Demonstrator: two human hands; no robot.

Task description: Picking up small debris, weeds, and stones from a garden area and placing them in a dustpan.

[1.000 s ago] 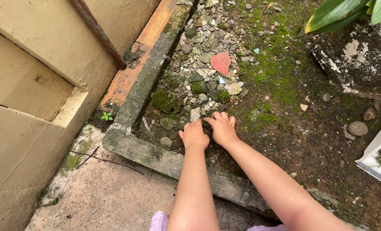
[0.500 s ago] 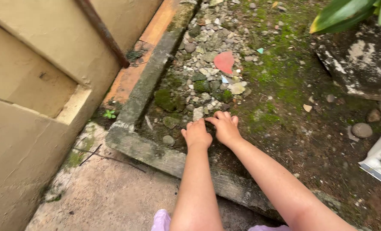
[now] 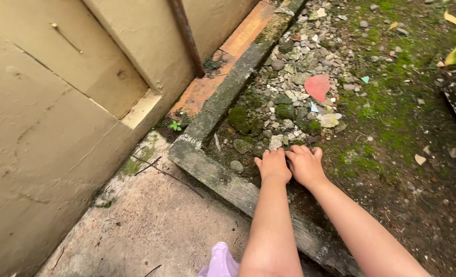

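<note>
- The left hand (image 3: 273, 165) lies knuckles up on the damp dark soil (image 3: 392, 190), fingers curled down into the ground at the near edge of a patch of grey and white gravel stones (image 3: 294, 84).
- The right hand (image 3: 305, 164) lies just beside it, touching or nearly touching it, fingers also bent down onto the soil.
- I cannot tell whether either hand grips anything; the fingertips are tucked under and no stone shows between them.
- A pale squarish stone (image 3: 275, 142) sits just ahead of the left hand's fingers, and a small round grey pebble (image 3: 236, 165) lies near its left side.
- A weathered grey concrete curb (image 3: 223, 182) runs under both forearms and turns a corner, bordering the gravel on 2 sides.
- Dark green moss clumps (image 3: 239, 119) grow among the stones near the curb.
- A flat pinkish-red shard (image 3: 317, 86) lies farther up the gravel, well apart from the hands.
- A beige plastered wall (image 3: 43, 154) stands at the left, with a rusty brown metal pipe (image 3: 187, 38) running down it.
- A tiny green seedling (image 3: 174, 124) grows at the wall's foot.
- Lilac cloth (image 3: 218, 262) shows at the bottom edge.
</note>
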